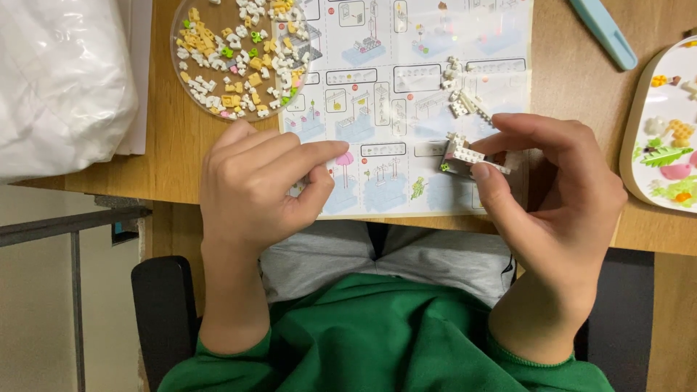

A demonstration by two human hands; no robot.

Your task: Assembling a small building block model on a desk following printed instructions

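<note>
My right hand [552, 196] holds a small white brick assembly [463, 157] between thumb and forefinger, just above the instruction sheet [406, 87]. My left hand [258, 185] rests on the sheet's lower left corner, thumb and forefinger pinched together; whether a tiny piece sits between them I cannot tell. A few loose white bricks [465, 101] lie on the sheet above the assembly. A round clear dish [236, 54] full of several tiny yellow, white, green and pink bricks stands at the sheet's upper left.
The wooden table [181, 152] ends just below my hands. A white plastic bag [62, 80] fills the left. A light blue tool [602, 33] lies at top right, and a white tray [664, 131] with coloured pieces sits at the right edge.
</note>
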